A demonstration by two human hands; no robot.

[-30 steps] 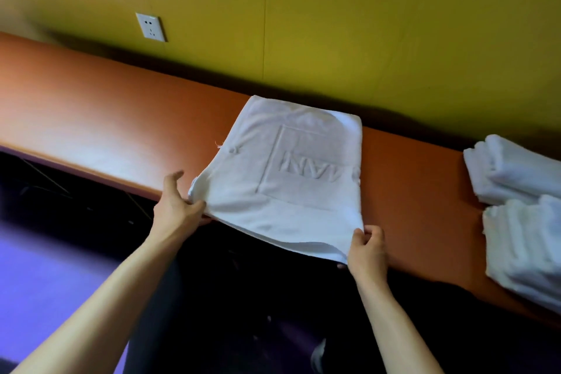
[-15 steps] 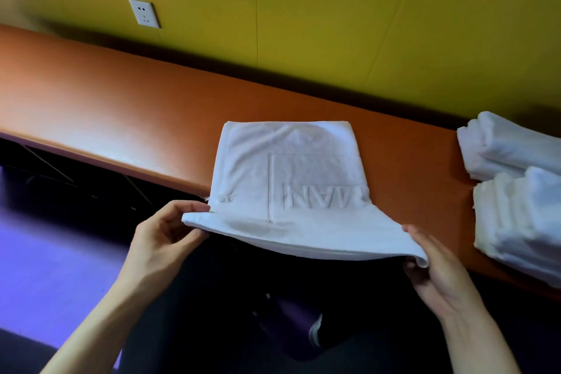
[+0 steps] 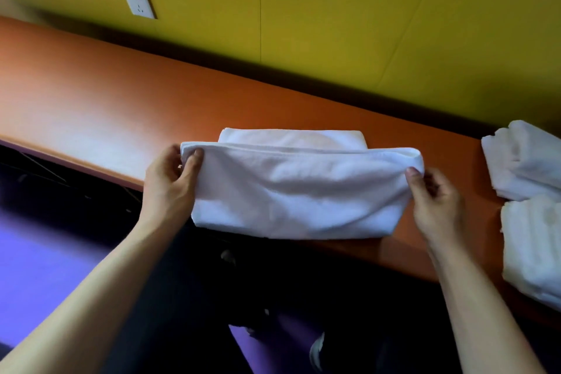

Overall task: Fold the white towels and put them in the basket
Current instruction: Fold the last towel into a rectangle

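Note:
A white towel (image 3: 297,191) lies across the near edge of the orange counter (image 3: 106,106), its near half folded up and over the far half. My left hand (image 3: 170,185) pinches the folded flap's left corner with thumb and fingers. My right hand (image 3: 434,200) pinches the flap's right corner. A strip of the towel's lower layer shows beyond the raised edge. No basket is in view.
Folded white towels (image 3: 528,161) sit stacked at the counter's right end, with another pile (image 3: 537,246) nearer me. A yellow wall with a white socket (image 3: 138,2) runs behind the counter. Below the counter edge are dark space and purple floor.
Both hands lifted the towel's near edge and carried it away from me over the far half, hiding the embossed lettering. The hands now sit farther apart at the flap's corners.

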